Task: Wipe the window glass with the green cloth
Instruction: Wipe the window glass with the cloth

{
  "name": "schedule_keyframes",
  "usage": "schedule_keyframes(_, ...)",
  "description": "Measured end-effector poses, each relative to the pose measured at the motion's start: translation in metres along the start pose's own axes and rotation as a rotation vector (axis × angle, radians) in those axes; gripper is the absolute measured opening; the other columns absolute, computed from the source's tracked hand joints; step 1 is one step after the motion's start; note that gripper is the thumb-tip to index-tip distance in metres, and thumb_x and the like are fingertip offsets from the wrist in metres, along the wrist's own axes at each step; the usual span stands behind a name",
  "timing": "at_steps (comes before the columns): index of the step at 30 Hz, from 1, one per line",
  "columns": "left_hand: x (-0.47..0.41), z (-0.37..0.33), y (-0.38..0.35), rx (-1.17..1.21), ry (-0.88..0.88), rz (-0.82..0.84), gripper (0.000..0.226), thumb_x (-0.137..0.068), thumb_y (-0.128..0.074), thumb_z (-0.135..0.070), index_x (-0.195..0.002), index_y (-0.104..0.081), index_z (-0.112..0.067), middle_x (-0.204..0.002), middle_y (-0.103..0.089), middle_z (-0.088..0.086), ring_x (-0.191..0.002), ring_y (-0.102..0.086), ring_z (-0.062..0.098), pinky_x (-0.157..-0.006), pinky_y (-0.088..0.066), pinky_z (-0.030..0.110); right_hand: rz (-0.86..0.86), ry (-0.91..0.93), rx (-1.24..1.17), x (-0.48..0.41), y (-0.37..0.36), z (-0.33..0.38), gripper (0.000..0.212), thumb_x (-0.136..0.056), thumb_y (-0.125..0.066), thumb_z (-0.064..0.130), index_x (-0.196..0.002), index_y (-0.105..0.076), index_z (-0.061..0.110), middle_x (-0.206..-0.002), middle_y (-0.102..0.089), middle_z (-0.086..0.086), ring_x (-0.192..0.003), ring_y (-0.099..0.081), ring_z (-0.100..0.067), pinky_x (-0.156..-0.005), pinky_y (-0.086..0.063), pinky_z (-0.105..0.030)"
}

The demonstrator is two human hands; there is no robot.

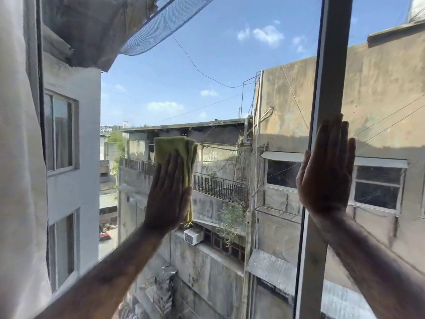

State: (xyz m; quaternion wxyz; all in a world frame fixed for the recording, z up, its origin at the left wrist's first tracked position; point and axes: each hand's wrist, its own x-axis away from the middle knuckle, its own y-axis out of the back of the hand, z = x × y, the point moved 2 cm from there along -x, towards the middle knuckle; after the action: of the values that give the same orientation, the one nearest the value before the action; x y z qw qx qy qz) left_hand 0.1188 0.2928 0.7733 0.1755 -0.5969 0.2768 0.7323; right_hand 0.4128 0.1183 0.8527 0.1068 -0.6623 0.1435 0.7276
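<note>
Fingers (171,166) straight, my left grip (169,194) presses the folded green cloth (174,148) flat to the window glass (207,65), mid-pane. My right grip (326,171), flat and holding nothing, rests against the frame upright (331,65).

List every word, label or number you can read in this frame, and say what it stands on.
Sign on a distant building: light letters, too small and blurred to read.
Cloth, window frame, air conditioner: no text visible.
</note>
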Motion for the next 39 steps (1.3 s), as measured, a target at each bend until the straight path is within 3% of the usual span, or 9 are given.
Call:
schedule_keyframes(3, 0.012, 0.031, 0.009, -0.093, -0.363, 0.081, 0.062, -0.105, -0.038, -0.028, -0.157, -0.032, 0.005, -0.167, -0.031, 0.028, -0.159, -0.028, 0.040, -0.126, -0.032, 0.061, -0.009, 0.001, 0.003, 0.001, 0.000, 0.001, 0.061, -0.115, -0.030, 0.016, -0.170, -0.008, 0.001, -0.179, -0.006, -0.020, -0.168, -0.006, -0.033, -0.136, -0.015, -0.054)
schedule_keyframes(9, -0.049, 0.030, 0.010, 0.050, 0.707, -0.197, 0.069, -0.108, -0.025, -0.037, -0.163, -0.013, 0.004, -0.173, -0.017, 0.025, -0.163, -0.015, 0.035, -0.135, -0.007, 0.045, -0.011, -0.009, -0.043, 0.004, 0.000, 0.002, 0.072, -0.106, -0.043, 0.000, -0.169, -0.010, 0.000, -0.179, -0.008, -0.020, -0.168, -0.008, -0.034, -0.137, -0.015, -0.053)
schedule_keyframes(11, -0.091, 0.004, 0.011, 0.130, 0.794, -0.239, 0.071, -0.107, -0.025, -0.039, -0.162, -0.015, 0.005, -0.172, -0.017, 0.026, -0.163, -0.016, 0.036, -0.134, -0.006, 0.044, -0.014, -0.001, -0.053, 0.004, 0.001, 0.002, 0.072, -0.105, -0.043, -0.001, -0.169, -0.011, 0.000, -0.179, -0.009, -0.020, -0.168, -0.009, -0.035, -0.137, -0.015, -0.054)
schedule_keyframes(17, -0.085, -0.107, -0.005, 0.032, -0.411, 0.002, 0.063, -0.106, -0.045, -0.022, -0.159, -0.028, 0.005, -0.170, -0.023, 0.026, -0.163, -0.017, 0.035, -0.130, -0.024, 0.053, -0.025, 0.002, -0.031, 0.006, 0.000, 0.003, 0.071, -0.104, -0.043, 0.000, -0.169, -0.013, -0.001, -0.179, -0.011, -0.020, -0.168, -0.011, -0.035, -0.136, -0.017, -0.055)
schedule_keyframes(19, -0.068, -0.082, -0.004, -0.012, -0.560, 0.058, 0.062, -0.104, -0.045, -0.021, -0.159, -0.029, 0.003, -0.170, -0.024, 0.024, -0.163, -0.018, 0.033, -0.130, -0.027, 0.053, -0.019, 0.005, -0.041, 0.005, 0.000, 0.002, 0.071, -0.105, -0.043, 0.000, -0.169, -0.013, 0.000, -0.179, -0.011, -0.020, -0.168, -0.011, -0.035, -0.135, -0.018, -0.055)
schedule_keyframes(24, -0.072, -0.006, 0.009, 0.065, 0.523, -0.171, 0.070, -0.102, -0.031, -0.028, -0.163, -0.016, 0.001, -0.173, -0.019, 0.022, -0.163, -0.016, 0.033, -0.131, -0.021, 0.055, -0.020, -0.014, -0.047, 0.005, -0.001, 0.003, 0.076, -0.101, -0.046, -0.005, -0.169, -0.012, 0.001, -0.179, -0.010, -0.020, -0.168, -0.010, -0.034, -0.136, -0.017, -0.054)
schedule_keyframes(26, -0.090, -0.019, 0.011, 0.103, 0.673, -0.220, 0.072, -0.103, -0.029, -0.033, -0.163, -0.014, 0.003, -0.173, -0.017, 0.023, -0.163, -0.015, 0.034, -0.132, -0.017, 0.055, -0.012, -0.003, -0.041, 0.005, -0.001, 0.003, 0.075, -0.102, -0.046, -0.003, -0.169, -0.011, 0.001, -0.179, -0.010, -0.019, -0.168, -0.010, -0.034, -0.136, -0.017, -0.054)
schedule_keyframes(34, -0.031, -0.058, 0.001, -0.105, -0.790, 0.092, 0.064, -0.099, -0.044, -0.017, -0.160, -0.030, -0.002, -0.170, -0.026, 0.020, -0.162, -0.021, 0.032, -0.130, -0.029, 0.052, -0.002, 0.012, -0.037, 0.006, 0.000, 0.002, 0.075, -0.102, -0.046, -0.005, -0.169, -0.010, -0.001, -0.179, -0.008, -0.021, -0.168, -0.009, -0.036, -0.136, -0.015, -0.055)
schedule_keyframes(39, -0.023, 0.017, 0.008, -0.026, 0.108, -0.058, 0.066, -0.102, -0.028, -0.026, -0.163, -0.019, -0.001, -0.171, -0.022, 0.024, -0.162, -0.019, 0.034, -0.129, -0.026, 0.059, -0.011, 0.005, -0.040, 0.006, 0.001, 0.003, 0.079, -0.100, -0.047, -0.010, -0.169, -0.009, 0.000, -0.179, -0.007, -0.020, -0.168, -0.008, -0.035, -0.137, -0.015, -0.055)
